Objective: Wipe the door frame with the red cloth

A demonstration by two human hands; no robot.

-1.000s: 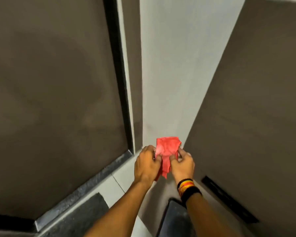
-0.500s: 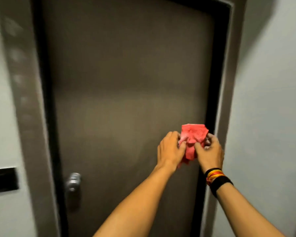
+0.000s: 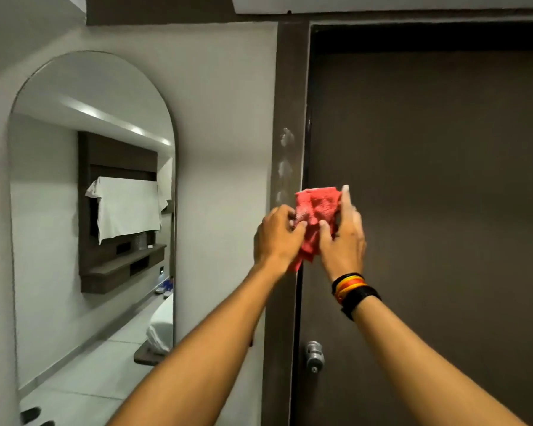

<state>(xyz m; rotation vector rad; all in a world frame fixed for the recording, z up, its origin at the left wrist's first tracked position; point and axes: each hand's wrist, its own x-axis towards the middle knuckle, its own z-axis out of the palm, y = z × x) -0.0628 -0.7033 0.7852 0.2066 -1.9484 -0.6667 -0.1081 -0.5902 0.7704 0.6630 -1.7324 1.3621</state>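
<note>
A crumpled red cloth [image 3: 317, 210] is held up between both hands at chest height, in front of the dark brown door frame [image 3: 288, 87]. My left hand [image 3: 276, 238] pinches its left side. My right hand [image 3: 343, 238] grips its right side, fingers raised along the cloth's edge, with coloured bands on the wrist. Pale whitish smears [image 3: 285, 155] mark the frame's left upright just above the cloth. The cloth hangs slightly off the frame; contact cannot be told.
The dark door [image 3: 428, 195] fills the right side, with a metal knob [image 3: 315, 356] low on its left edge. An arched wall mirror [image 3: 90, 210] on the white wall to the left reflects a shelf unit and a white cloth.
The view has swung from the door's right side and floor corner to its left frame upright. Both hands kept hold of the red cloth and rose with it.
</note>
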